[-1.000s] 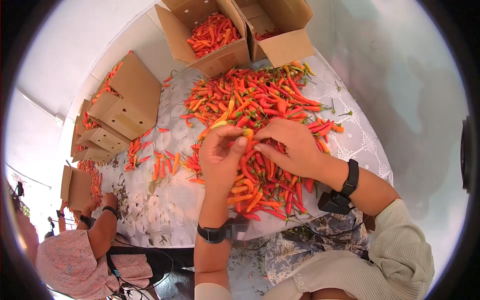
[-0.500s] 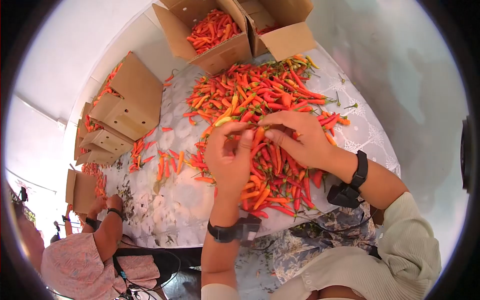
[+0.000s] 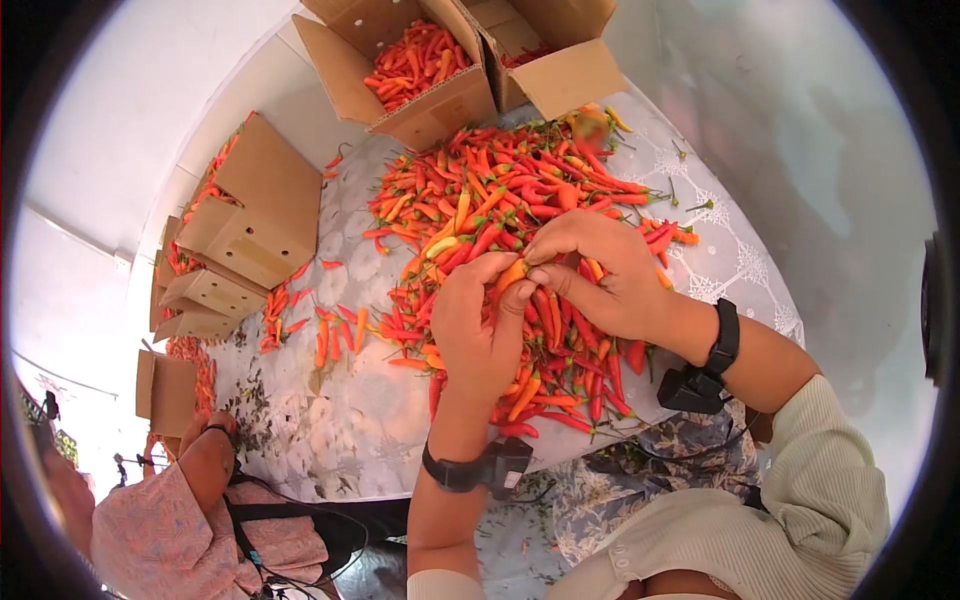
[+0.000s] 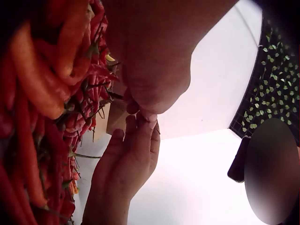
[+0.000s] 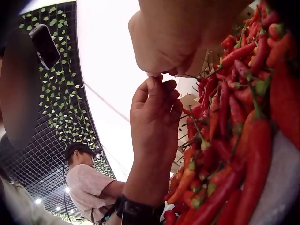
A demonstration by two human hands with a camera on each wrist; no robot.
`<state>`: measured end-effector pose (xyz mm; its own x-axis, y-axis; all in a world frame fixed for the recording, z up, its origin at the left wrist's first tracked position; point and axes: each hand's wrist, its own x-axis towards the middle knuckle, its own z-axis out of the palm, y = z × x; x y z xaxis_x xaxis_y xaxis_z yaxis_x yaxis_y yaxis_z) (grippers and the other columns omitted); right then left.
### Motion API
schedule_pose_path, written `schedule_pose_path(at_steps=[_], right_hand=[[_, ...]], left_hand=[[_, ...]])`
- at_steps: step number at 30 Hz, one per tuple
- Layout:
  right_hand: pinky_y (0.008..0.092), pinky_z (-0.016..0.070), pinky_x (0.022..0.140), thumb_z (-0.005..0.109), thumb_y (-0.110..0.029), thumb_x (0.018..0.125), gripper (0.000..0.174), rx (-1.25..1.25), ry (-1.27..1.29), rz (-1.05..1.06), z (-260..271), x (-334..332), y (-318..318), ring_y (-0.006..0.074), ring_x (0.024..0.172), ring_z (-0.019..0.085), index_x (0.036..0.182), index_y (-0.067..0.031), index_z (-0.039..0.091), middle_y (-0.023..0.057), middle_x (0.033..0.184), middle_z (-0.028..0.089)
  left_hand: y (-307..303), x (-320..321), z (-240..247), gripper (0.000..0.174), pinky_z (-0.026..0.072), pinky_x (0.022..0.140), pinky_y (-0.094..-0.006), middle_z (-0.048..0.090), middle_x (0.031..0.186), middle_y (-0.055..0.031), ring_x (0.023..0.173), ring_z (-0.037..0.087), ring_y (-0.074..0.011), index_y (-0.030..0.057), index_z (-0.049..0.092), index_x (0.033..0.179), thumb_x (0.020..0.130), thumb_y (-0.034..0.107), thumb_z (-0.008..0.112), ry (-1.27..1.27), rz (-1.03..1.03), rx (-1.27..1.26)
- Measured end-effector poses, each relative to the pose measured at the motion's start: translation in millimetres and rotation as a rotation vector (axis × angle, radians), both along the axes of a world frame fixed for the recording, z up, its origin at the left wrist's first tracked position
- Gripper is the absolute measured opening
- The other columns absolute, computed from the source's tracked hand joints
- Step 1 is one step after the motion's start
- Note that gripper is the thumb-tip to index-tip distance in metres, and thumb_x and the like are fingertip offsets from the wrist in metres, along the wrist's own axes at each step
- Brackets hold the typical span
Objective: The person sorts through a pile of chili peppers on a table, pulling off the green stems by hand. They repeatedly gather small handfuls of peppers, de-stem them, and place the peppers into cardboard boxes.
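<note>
An orange chili pepper (image 3: 512,273) sits between the two hands, above a big heap of red and orange chilies (image 3: 450,200). My left hand (image 3: 478,325) pinches it between thumb and index finger. From the other side, my right hand (image 3: 605,275) pinches at its stem end, thumb and fingertip drawn together. Both wrist views show the hands meeting at the fingertips: the left hand (image 4: 154,70) over the right hand (image 4: 122,168) in one, the right hand (image 5: 173,42) above the left hand (image 5: 154,122) in the other. The pepper is hidden there behind the fingers.
A cardboard box of chilies (image 3: 440,105) stands behind the heap, beside another open box (image 3: 565,80). More boxes (image 3: 265,205) line the left. Loose stems (image 3: 700,206) and chilies lie on the patterned tablecloth (image 3: 740,265). Another person (image 3: 200,530) works at left.
My hands have come closer together, the left shifting rightward in the head view. Its thumb and index finger now close on the orange chili. The other person's arm has moved slightly.
</note>
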<state>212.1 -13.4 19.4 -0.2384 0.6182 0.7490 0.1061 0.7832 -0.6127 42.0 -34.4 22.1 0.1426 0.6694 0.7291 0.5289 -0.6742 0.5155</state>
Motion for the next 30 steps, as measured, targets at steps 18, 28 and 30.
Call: schedule_pose_path(at_steps=[18,28,30], right_hand=[[0.0231,0.0445,0.067,0.061,-0.008,0.087,0.006,-0.63,0.228,0.407,-2,5,10,0.0086,0.074,0.053,0.089,-0.0018,0.059,-0.0001,0.082,0.056],[0.021,0.0403,0.057,0.063,-0.015,0.086,0.014,-0.657,0.435,-0.048,2,17,28,0.0064,0.065,0.051,0.096,-0.0058,0.058,0.0001,0.081,0.059],[0.0232,0.0446,0.062,0.063,-0.011,0.083,0.015,-0.594,0.643,-0.303,3,26,35,0.0095,0.073,0.055,0.095,-0.0032,0.059,0.0021,0.087,0.061]], left_hand=[[3,-1,-9,0.019,0.0456,0.073,-0.0292,0.061,0.089,-0.0096,0.079,0.059,-0.0199,0.0025,0.06,0.096,0.083,0.016,0.065,-0.204,-0.142,-0.263],[7,-4,-2,0.022,0.0476,0.073,-0.0242,0.058,0.093,-0.009,0.081,0.059,-0.0138,0.0017,0.046,0.108,0.093,0.015,0.054,-0.466,-0.24,-0.257],[7,-2,1,0.021,0.0468,0.071,-0.0231,0.058,0.091,-0.0083,0.078,0.058,-0.012,0.002,0.045,0.108,0.094,0.016,0.052,-0.531,-0.164,-0.2]])
